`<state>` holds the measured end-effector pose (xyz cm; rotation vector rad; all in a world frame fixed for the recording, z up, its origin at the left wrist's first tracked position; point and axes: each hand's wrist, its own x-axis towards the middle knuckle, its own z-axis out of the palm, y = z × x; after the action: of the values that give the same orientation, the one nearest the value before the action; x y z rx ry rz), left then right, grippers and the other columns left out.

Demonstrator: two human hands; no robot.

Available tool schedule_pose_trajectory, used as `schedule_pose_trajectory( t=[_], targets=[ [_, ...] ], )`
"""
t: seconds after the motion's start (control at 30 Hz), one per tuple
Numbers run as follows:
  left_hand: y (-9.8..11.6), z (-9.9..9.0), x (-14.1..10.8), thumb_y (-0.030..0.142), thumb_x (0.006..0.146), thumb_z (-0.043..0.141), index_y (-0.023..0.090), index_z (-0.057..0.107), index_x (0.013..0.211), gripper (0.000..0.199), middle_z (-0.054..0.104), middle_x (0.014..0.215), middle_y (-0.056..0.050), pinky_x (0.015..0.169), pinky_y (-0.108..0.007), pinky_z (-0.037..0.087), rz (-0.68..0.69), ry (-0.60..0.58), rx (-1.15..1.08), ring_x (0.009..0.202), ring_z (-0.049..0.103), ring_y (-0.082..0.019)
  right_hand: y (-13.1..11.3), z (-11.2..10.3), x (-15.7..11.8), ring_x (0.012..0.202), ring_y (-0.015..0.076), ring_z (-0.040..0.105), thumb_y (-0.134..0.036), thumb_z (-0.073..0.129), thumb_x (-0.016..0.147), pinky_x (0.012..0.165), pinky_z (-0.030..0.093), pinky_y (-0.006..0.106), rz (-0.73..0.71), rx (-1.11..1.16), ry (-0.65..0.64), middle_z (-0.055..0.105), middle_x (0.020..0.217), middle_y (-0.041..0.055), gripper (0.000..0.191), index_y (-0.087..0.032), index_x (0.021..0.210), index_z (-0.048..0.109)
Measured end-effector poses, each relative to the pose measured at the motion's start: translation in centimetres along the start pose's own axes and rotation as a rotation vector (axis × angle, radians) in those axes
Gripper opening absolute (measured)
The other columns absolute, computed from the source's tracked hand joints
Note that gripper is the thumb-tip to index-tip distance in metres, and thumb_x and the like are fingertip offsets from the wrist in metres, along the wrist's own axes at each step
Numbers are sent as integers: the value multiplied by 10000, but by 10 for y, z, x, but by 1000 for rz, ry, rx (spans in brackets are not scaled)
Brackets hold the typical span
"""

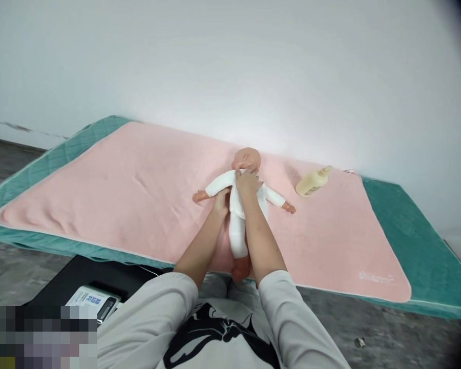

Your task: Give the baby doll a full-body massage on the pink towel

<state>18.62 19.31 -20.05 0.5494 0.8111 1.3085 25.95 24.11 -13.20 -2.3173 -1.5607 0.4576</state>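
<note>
A baby doll in white clothes lies face up on a pink blanket, its arms stretched out to both sides and its head away from me. My right hand rests on the doll's upper chest just below the chin, fingers spread over the cloth. Against the doll's left-hand side, under its arm, my left hand is curled round the body; its fingertips are partly hidden beneath the doll. One of the doll's legs points toward me; my right forearm hides the other.
A pale yellow pump bottle lies tilted on the blanket to the right of the doll. Under the blanket is a green padded mat, with a white wall behind. At lower left, a white box sits on a black surface.
</note>
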Motion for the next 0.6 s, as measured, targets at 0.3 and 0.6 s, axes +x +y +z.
schedule_pose_trajectory(
  t=[0.3, 0.6],
  targets=[
    [18, -12, 11, 461, 809, 700, 168, 615, 821, 306, 659, 678, -43, 755, -314, 537, -87, 165, -245, 794, 694, -224, -11, 17, -7, 1487, 417, 77, -473, 421, 942, 1122, 115, 680, -9, 125, 58, 31, 1615, 257, 811, -70, 1555, 75],
    [22, -27, 41, 293, 864, 671, 154, 602, 986, 197, 678, 716, -26, 765, -292, 546, -72, 354, -174, 679, 674, -151, 61, -20, -3, 1386, 277, 382, -386, 441, 912, 1156, 277, 476, -410, 521, 194, 572, 1328, 178, 409, -128, 1184, 605]
  ],
)
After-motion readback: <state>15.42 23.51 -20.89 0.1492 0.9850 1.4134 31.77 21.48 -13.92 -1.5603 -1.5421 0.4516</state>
